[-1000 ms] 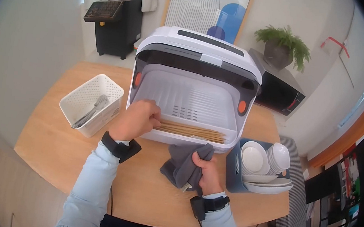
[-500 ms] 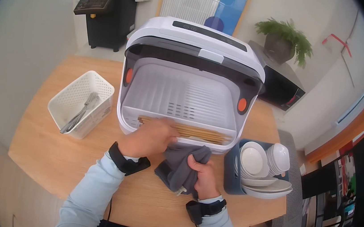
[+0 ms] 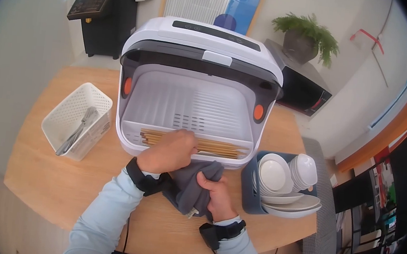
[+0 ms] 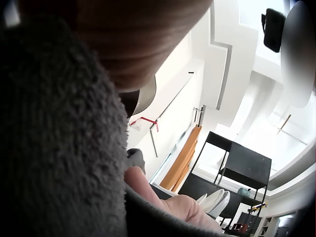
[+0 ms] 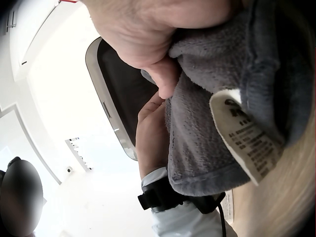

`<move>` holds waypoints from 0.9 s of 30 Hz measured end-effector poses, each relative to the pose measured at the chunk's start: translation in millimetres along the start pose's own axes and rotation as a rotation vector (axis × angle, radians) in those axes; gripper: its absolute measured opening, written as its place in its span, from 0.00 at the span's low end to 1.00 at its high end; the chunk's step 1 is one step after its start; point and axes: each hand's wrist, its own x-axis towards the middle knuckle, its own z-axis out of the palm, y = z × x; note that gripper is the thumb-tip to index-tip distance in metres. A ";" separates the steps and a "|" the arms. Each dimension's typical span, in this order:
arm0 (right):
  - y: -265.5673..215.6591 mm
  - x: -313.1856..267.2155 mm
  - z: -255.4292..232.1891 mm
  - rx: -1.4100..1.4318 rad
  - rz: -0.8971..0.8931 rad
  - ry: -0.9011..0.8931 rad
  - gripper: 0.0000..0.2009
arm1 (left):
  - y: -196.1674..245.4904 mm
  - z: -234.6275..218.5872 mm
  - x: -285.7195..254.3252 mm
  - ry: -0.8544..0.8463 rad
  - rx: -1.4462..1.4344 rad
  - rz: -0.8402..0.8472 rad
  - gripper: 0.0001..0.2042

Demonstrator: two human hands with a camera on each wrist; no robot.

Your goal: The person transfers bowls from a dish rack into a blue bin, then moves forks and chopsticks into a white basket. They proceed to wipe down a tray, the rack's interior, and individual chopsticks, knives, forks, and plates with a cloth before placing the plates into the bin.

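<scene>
A grey cloth (image 3: 195, 189) with a white printed tag (image 5: 244, 136) is gripped in my right hand (image 3: 216, 196), its thumb lying over the folds. My left hand (image 3: 169, 152) is at the front edge of a white dish cabinet (image 3: 206, 34), right beside the cloth's upper end. Its fingers bend away from the head camera, and I cannot tell what they hold. Behind that hand, a bundle of wooden chopsticks (image 3: 221, 146) lies in the cabinet's narrow front compartment. The cabinet's dark lid is raised over a ribbed white rack (image 3: 158, 102).
To the left stands a white perforated basket (image 3: 54, 132) with metal utensils (image 3: 78, 130). A blue bin (image 3: 251, 192) of white bowls (image 3: 273, 175) and plates is at the right. Behind the table are a microwave (image 3: 300, 90) and a potted plant (image 3: 300, 45).
My left hand has moved right from the chopsticks' left end toward the cloth, uncovering that end. My right hand keeps its grip on the cloth. The head view has shifted.
</scene>
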 end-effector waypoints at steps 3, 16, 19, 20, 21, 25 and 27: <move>0.4 -0.4 0.2 0.005 0.003 0.002 0.15 | 1.1 9.2 1.3 0.103 -0.027 -0.013 0.05; 4.3 3.2 -6.4 -0.030 0.002 -0.001 0.15 | 12.9 16.1 9.4 0.156 0.032 -0.055 0.04; 5.9 3.8 -6.5 -0.035 0.000 -0.001 0.15 | 7.6 21.0 8.7 0.172 0.020 -0.080 0.05; 5.5 3.8 -6.3 -0.036 0.007 0.000 0.15 | 8.1 20.8 8.5 0.160 0.022 -0.077 0.05; 4.9 3.9 -6.3 -0.037 0.014 0.000 0.15 | 9.5 20.5 9.5 0.148 0.023 -0.073 0.05; 3.9 3.0 -6.0 -0.045 0.006 -0.010 0.15 | 15.3 19.4 10.3 0.152 -0.086 -0.022 0.05; 6.0 4.3 -7.7 -0.049 0.000 -0.009 0.16 | 17.2 17.4 10.5 0.101 -0.101 -0.032 0.05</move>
